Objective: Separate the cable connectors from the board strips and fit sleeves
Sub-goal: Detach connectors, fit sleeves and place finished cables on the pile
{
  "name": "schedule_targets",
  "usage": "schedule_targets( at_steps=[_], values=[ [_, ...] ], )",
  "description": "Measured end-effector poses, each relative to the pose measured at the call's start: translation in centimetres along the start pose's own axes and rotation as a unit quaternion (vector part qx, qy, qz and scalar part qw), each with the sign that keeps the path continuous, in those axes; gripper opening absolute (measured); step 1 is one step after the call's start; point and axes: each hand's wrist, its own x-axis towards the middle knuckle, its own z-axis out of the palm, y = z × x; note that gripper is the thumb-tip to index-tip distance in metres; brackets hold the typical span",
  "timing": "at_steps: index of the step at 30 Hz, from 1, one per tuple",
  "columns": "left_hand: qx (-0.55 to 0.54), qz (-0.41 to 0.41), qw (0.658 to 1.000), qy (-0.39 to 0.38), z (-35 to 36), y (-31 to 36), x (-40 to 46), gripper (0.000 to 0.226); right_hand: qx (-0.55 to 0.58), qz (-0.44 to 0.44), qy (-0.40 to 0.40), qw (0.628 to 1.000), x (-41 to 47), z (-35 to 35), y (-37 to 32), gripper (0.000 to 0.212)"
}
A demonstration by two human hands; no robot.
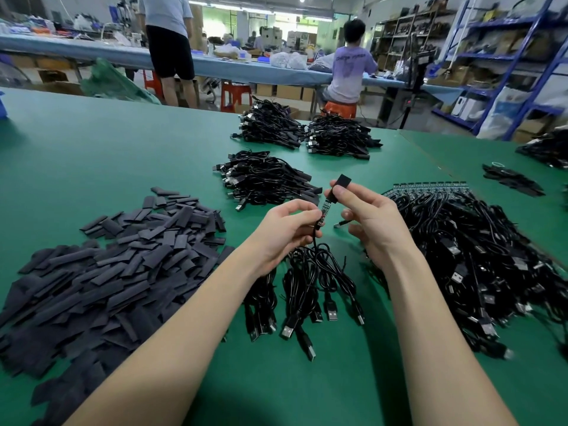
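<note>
Lying at far left: a wide heap of flat black sleeves (116,265) spread over the green tabletop (92,142).
Left hand: the left hand (285,232) pinches a small green board piece (324,210) at the end of a black cable (316,256), fingers curled round it.
Cable run: the cable drops from that hand into a small bunch of cables (307,290) on the tabletop between the forearms, plugs pointing toward the person.
Sleeve in hand: a single black sleeve (339,187) stands tilted just above the board piece, its lower end meeting the top of the board piece.
Right hand: the right hand (372,222) grips this sleeve between thumb and forefinger, the other fingers curled below.
Middle back: three tidy piles of sleeved cables (264,179) lie beyond the hands, one near, two farther off.
Right side: a big tangle of cables (479,265) fans out from a strip of green boards (430,186) still joined in a row.
Far right: a small scatter of black sleeves lies well apart near the tabletop edge.
Background: two people at a long blue bench, one standing, one seated.
</note>
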Motion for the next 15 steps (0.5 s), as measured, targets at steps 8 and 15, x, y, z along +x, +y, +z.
schedule_targets(
  at_steps=[8, 15],
  values=[
    [0.038, 0.019, 0.999, -0.001, 0.14, 0.07, 0.1, 0.005, -0.024, -0.006, 0.08, 0.996, 0.14, -0.09, -0.23, 0.021],
    [0.037, 0.02, 0.999, 0.006, 0.04, 0.01, 0.18, 0.004, -0.002, -0.007, 0.114, 0.993, 0.2, 0.5, -0.05, 0.027]
  ],
)
